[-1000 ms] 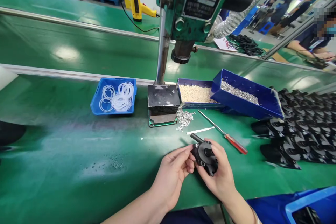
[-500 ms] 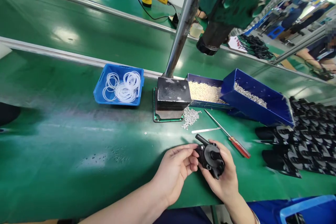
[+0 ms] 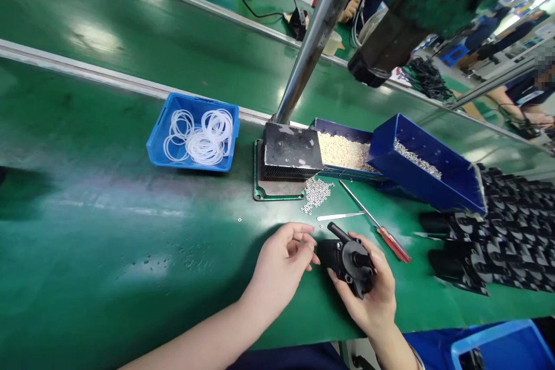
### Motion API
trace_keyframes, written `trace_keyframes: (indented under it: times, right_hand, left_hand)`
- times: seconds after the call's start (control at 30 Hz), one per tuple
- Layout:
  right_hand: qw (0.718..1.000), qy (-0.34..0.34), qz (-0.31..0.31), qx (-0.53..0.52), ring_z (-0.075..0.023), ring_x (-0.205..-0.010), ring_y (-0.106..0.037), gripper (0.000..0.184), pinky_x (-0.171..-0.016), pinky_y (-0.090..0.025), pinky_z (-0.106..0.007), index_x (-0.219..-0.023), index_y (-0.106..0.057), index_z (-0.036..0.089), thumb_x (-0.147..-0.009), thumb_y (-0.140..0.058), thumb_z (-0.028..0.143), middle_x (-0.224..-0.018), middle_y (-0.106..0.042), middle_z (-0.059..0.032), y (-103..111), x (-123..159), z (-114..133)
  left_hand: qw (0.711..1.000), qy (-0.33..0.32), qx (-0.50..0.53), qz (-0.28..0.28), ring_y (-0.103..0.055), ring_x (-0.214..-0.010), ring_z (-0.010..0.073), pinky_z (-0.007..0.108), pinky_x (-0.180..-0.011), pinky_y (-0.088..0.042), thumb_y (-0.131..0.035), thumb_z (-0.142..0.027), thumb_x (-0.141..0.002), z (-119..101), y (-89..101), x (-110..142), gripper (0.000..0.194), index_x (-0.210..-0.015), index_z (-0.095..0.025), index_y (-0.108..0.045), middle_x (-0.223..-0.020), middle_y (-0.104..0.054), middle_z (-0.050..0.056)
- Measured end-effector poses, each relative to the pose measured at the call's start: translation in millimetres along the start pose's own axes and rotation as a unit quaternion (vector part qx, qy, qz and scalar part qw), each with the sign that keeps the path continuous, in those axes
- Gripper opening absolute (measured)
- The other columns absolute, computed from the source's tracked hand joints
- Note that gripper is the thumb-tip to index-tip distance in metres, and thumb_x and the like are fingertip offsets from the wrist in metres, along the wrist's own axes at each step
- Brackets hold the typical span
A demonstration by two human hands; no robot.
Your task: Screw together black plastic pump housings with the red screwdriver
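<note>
My right hand (image 3: 368, 289) is closed around a small black plastic pump (image 3: 353, 263), with a pipe stub pointing up and left and another at its centre. Small bright metal pieces sit in its rim holes. Just left of the pump, apart from it, is my left hand (image 3: 284, 269). Its fingers are curled with the thumb against them; whatever they may hold is hidden. Beyond the hands lie a heap of small nuts (image 3: 317, 193), metal tweezers (image 3: 340, 216) and a screwdriver (image 3: 393, 244) with a red handle.
A blue bin of white rings (image 3: 156, 153) stands at the left. A press stand's black block (image 3: 292, 147) is in the middle, its green head (image 3: 433, 0) overhanging. Two blue bins (image 3: 433, 185) hold small parts. Rows of black pumps (image 3: 498, 237) fill the right.
My left hand has drawn back leftward from the pump, which it was touching. My right hand still holds the pump in nearly the same place. The camera view has shifted slightly.
</note>
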State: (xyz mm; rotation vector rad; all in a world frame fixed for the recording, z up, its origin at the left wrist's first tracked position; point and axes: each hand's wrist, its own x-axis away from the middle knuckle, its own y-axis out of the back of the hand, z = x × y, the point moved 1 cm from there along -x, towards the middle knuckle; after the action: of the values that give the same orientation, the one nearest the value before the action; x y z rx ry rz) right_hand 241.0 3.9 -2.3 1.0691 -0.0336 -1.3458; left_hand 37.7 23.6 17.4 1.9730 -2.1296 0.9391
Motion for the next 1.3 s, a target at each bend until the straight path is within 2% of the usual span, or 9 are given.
trace_keyframes:
  times: [0.07, 0.17, 0.23, 0.33, 0.43, 0.67, 1.1, 1.2, 1.3]
  right_hand:
    - [1.000, -0.016, -0.011, 0.007, -0.0319, -0.126, -0.056, 0.096, -0.097, -0.050, -0.054, -0.153, -0.031, 0.030, -0.074, -0.077, 0.001, -0.138, -0.051, -0.0166, -1, 1, -2]
    - [0.999, -0.030, -0.024, 0.020, -0.0318, -0.125, -0.056, 0.093, -0.098, -0.050, -0.055, -0.152, -0.033, 0.029, -0.074, -0.078, 0.003, -0.137, -0.053, -0.0164, -1, 2, -3]
    - [0.999, -0.031, -0.025, 0.023, -0.0314, -0.126, -0.056, 0.092, -0.098, -0.051, -0.054, -0.152, -0.033, 0.029, -0.075, -0.077, 0.004, -0.138, -0.052, -0.0165, -1, 2, -3]
    - [0.999, -0.032, -0.020, 0.022, -0.0310, -0.127, -0.055, 0.090, -0.098, -0.051, -0.055, -0.152, -0.032, 0.029, -0.077, -0.076, 0.006, -0.140, -0.051, -0.0166, 0, 2, -3]
    - [0.999, -0.030, -0.018, 0.023, -0.0299, -0.127, -0.055, 0.089, -0.099, -0.052, -0.055, -0.153, -0.032, 0.030, -0.078, -0.075, 0.007, -0.139, -0.051, -0.0159, 1, 3, -2]
    - [0.999, -0.031, -0.021, 0.018, -0.0297, -0.126, -0.055, 0.088, -0.099, -0.053, -0.054, -0.152, -0.033, 0.030, -0.078, -0.075, 0.006, -0.139, -0.052, -0.0157, 1, 2, -2]
    - [0.999, -0.024, -0.018, 0.019, -0.0309, -0.125, -0.056, 0.091, -0.097, -0.053, -0.055, -0.153, -0.031, 0.030, -0.078, -0.074, 0.004, -0.139, -0.050, -0.0171, 2, 0, -1]
    - [0.999, -0.023, -0.013, 0.022, -0.0313, -0.125, -0.056, 0.092, -0.098, -0.052, -0.056, -0.153, -0.030, 0.029, -0.077, -0.074, 0.004, -0.138, -0.051, -0.0170, 2, 1, -2]
    - [1.000, -0.020, -0.012, 0.018, -0.0306, -0.125, -0.056, 0.093, -0.097, -0.053, -0.054, -0.153, -0.030, 0.031, -0.077, -0.073, 0.002, -0.138, -0.051, -0.0160, 2, 1, -3]
  left_hand:
    - [0.981, -0.087, -0.175, 0.002, -0.063, -0.076, 0.0165, 0.031, -0.073, -0.050, -0.058, -0.013, -0.085, -5, 5.3, -14, 0.020, -0.102, -0.019, -0.067, -0.100, -0.063, 0.006]
    - [0.914, -0.189, -0.358, 0.031, -0.062, -0.083, 0.0194, 0.035, -0.081, -0.048, -0.061, -0.009, -0.084, -10, 2.5, -34, 0.021, -0.099, -0.021, -0.070, -0.104, -0.064, 0.006]
    - [0.882, -0.217, -0.416, 0.047, -0.061, -0.085, 0.0220, 0.036, -0.082, -0.046, -0.064, -0.012, -0.085, -10, -4.4, -44, 0.015, -0.095, -0.022, -0.071, -0.099, -0.064, 0.006]
    - [0.869, -0.224, -0.439, 0.045, -0.058, -0.081, 0.0224, 0.035, -0.079, -0.044, -0.066, -0.013, -0.086, -8, -14.9, -52, 0.010, -0.081, -0.022, -0.069, -0.087, -0.060, 0.005]
    - [0.870, -0.223, -0.438, 0.041, -0.055, -0.075, 0.0208, 0.033, -0.077, -0.043, -0.065, -0.010, -0.085, -7, -19.4, -54, 0.018, -0.070, -0.020, -0.064, -0.078, -0.055, 0.003]
    - [0.875, -0.236, -0.421, 0.048, -0.057, -0.083, 0.0237, 0.034, -0.081, -0.042, -0.071, -0.006, -0.079, -8, -9.1, -50, 0.015, -0.085, -0.020, -0.069, -0.090, -0.060, 0.006]
    - [0.893, -0.234, -0.378, 0.062, -0.055, -0.074, 0.0211, 0.034, -0.079, -0.043, -0.063, -0.010, -0.083, -14, -10.9, -45, 0.015, -0.071, -0.020, -0.065, -0.078, -0.059, 0.005]
    - [0.935, -0.194, -0.290, 0.062, -0.058, -0.068, 0.0190, 0.031, -0.070, -0.045, -0.067, -0.014, -0.081, -14, -13.8, -41, 0.012, -0.071, -0.021, -0.069, -0.075, -0.064, 0.004]
    - [0.990, -0.052, -0.105, 0.076, -0.062, -0.059, 0.0175, 0.029, -0.061, -0.049, -0.069, -0.023, -0.082, -7, -18.2, -38, 0.013, -0.069, -0.020, -0.068, -0.063, -0.066, 0.003]
